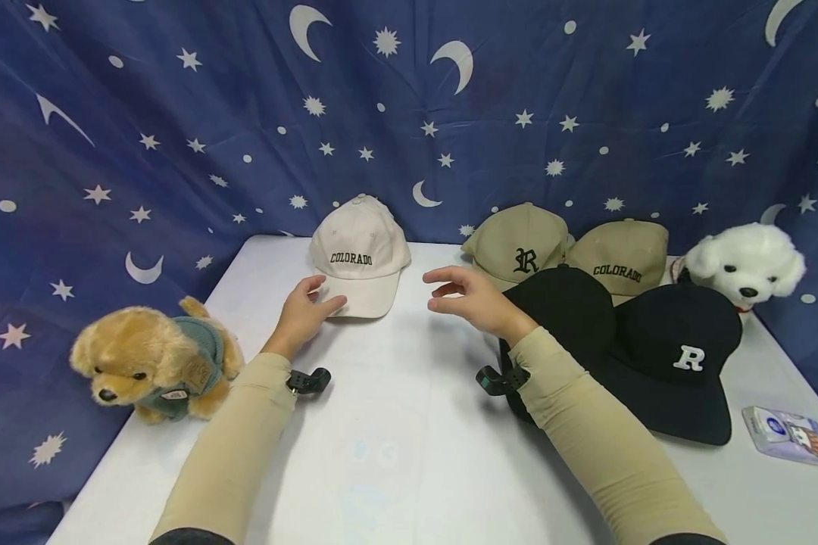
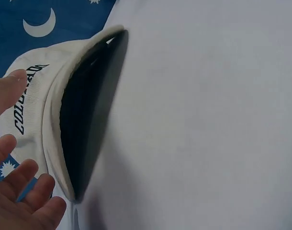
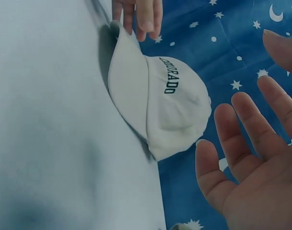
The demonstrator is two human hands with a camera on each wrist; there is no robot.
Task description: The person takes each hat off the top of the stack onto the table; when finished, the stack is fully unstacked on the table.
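Observation:
A white cap (image 1: 363,235) marked COLORADO stands near the back of the white table, brim toward me. At the brim's left edge is my left hand (image 1: 301,316), its thumb and fingers spread loosely; whether it touches the brim I cannot tell. My right hand (image 1: 476,303) hovers right of the cap with loosely bent fingers and nothing in them. In the left wrist view, the cap's dark underside (image 2: 84,124) shows beyond the left fingers (image 2: 26,179). The right wrist view shows the right hand (image 3: 263,184) apart from the white cap (image 3: 179,120).
On the right stand a tan cap (image 1: 518,235) with an R, a tan COLORADO cap (image 1: 623,250), a black cap (image 1: 562,306), a navy R cap (image 1: 682,341), a white plush dog (image 1: 750,261) and a small packet (image 1: 789,435). A golden plush dog (image 1: 143,352) is left.

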